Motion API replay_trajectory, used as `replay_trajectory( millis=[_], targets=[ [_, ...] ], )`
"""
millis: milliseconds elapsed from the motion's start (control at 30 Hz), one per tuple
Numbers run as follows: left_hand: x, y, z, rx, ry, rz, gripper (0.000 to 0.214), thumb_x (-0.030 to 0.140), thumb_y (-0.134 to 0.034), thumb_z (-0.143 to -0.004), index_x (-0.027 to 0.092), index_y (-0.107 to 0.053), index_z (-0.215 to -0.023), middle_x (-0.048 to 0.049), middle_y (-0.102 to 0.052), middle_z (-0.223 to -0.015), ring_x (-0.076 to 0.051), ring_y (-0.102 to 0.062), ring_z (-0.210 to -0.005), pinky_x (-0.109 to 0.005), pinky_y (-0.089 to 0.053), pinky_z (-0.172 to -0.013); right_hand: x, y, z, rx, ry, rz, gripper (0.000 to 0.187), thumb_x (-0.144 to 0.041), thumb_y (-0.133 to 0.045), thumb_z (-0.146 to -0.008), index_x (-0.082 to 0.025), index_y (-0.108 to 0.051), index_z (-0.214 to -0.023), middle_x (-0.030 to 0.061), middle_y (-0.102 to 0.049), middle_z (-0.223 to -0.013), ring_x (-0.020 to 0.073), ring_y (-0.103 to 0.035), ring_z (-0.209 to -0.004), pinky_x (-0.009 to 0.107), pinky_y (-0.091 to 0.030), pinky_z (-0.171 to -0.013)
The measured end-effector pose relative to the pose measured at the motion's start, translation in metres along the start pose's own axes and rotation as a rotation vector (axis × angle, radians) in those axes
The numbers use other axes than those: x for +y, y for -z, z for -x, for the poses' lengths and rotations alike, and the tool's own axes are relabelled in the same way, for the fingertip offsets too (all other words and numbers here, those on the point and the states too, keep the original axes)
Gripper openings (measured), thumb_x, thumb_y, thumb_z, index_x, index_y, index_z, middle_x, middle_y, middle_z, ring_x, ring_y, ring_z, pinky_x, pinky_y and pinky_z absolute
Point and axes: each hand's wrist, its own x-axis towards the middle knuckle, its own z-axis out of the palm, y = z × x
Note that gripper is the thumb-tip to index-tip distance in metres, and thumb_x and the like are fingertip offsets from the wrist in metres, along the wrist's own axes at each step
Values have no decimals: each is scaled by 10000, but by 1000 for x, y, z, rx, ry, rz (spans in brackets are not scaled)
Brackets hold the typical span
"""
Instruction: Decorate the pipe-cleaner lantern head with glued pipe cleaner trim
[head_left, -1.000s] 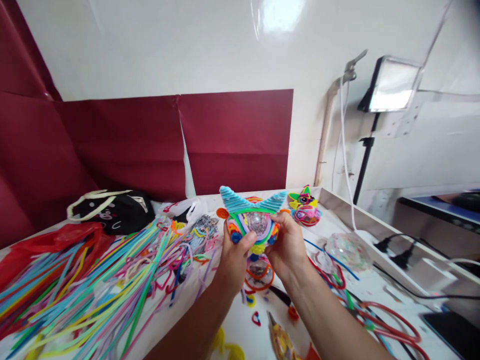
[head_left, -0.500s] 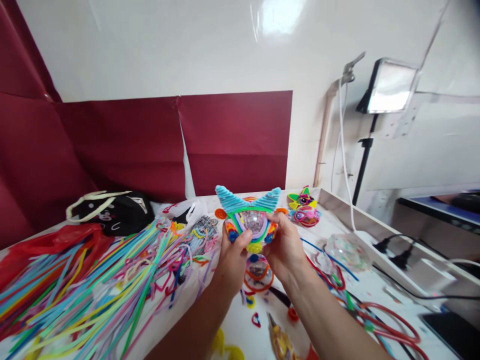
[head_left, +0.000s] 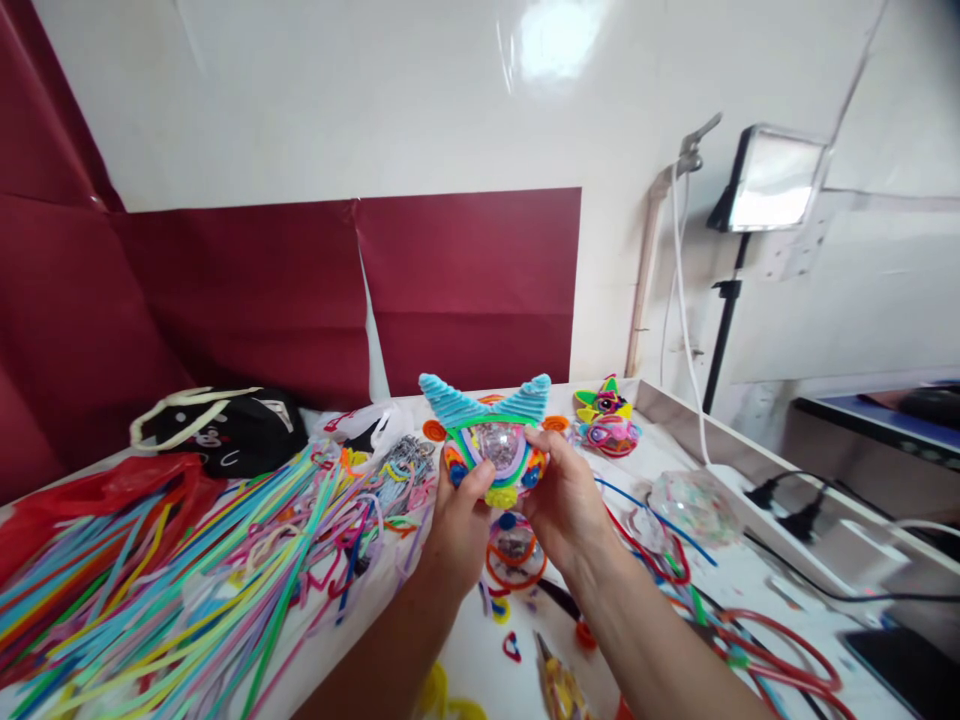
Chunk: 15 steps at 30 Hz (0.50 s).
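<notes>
Held up above the table is a pipe-cleaner figure (head_left: 499,445) with blue pointed ears, a clear domed middle, purple and green bands, and orange, blue and yellow coils around it. My left hand (head_left: 461,530) grips its lower left side, thumb on the front. My right hand (head_left: 566,495) is closed on its lower right side, with fingertips near the dome. Below the hands, a second round clear piece edged in orange (head_left: 517,555) lies on the table. Pliers with yellowish handles (head_left: 561,685) rest nearer to me.
Many loose pipe cleaners (head_left: 247,570) cover the left, beside a red plastic bag (head_left: 142,490) and a black bag (head_left: 225,430). Finished-looking colourful figures (head_left: 609,420) stand at the back right. A power strip (head_left: 780,525), cables and a phone (head_left: 904,660) lie on the right.
The pipe-cleaner figure and both hands have shifted slightly left in view. Both hands keep their grip on it.
</notes>
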Motion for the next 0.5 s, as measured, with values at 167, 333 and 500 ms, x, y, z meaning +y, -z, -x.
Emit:
replay_trajectory(
  millis=[167, 333, 500],
  targets=[
    [1, -2, 0, -4, 8, 1, 628, 245, -750, -764, 253, -545, -1358, -83, -705, -1246, -301, -665, -1172, -450, -520, -1019, 0, -1, 2, 5, 8, 9, 293, -309, -823, -692, -244, -562, -808, -66, -702, -715, 165, -688, -644, 301, -578, -621],
    [1, -1, -1, 0, -1, -3, 596, 238, -735, -780, 255, -552, -1347, -77, -714, -1228, -298, -652, -1197, -446, -511, -1030, 0, -2, 4, -4, 11, 18, 301, -319, -825, -686, -242, -566, -819, -60, -706, -720, 166, -684, -643, 300, -578, -616],
    [1, 0, -1, 0, 9, -1, 579, 242, -736, -778, 248, -564, -1331, -83, -716, -1217, -305, -657, -1189, -458, -502, -1037, 0, -2, 4, -9, 6, 29, 295, -330, -815, -691, -245, -565, -822, -63, -710, -726, 173, -691, -668, 307, -577, -633]
  ],
)
